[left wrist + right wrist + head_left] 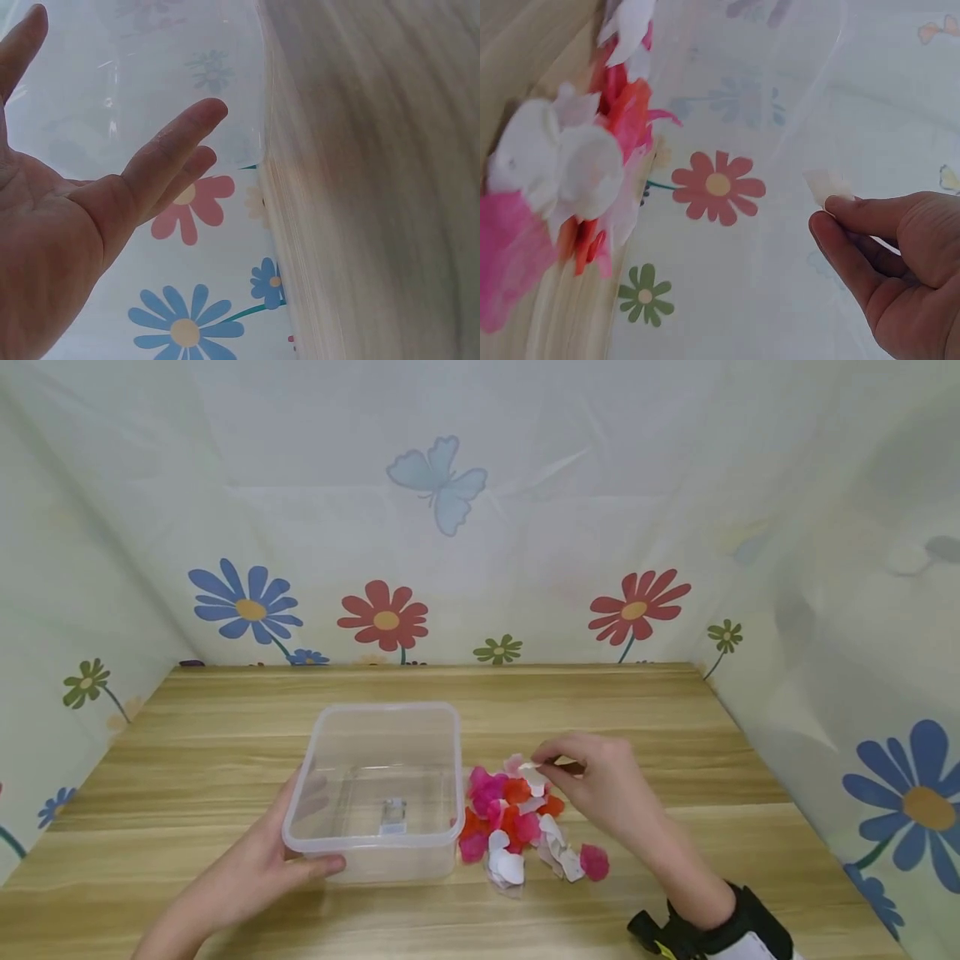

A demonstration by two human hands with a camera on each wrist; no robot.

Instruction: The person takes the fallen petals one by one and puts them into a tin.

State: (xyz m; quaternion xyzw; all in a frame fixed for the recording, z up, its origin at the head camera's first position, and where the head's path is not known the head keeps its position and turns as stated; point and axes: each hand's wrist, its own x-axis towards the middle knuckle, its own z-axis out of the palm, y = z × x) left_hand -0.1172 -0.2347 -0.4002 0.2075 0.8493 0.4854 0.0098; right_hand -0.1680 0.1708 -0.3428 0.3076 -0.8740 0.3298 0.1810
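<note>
Pinching a pale petal (pixel 826 187) between thumb and finger, your right hand (pixel 600 777) is at the far right side of the loose petals (pixel 517 827) on the wooden table (pixel 637 702). Your left hand (pixel 258 860) is spread against the left side of the clear container (pixel 397 864), just beside the heap. Keep the pinch light, as thin petals probably crease or cling, and steady the container without squeezing.
</note>
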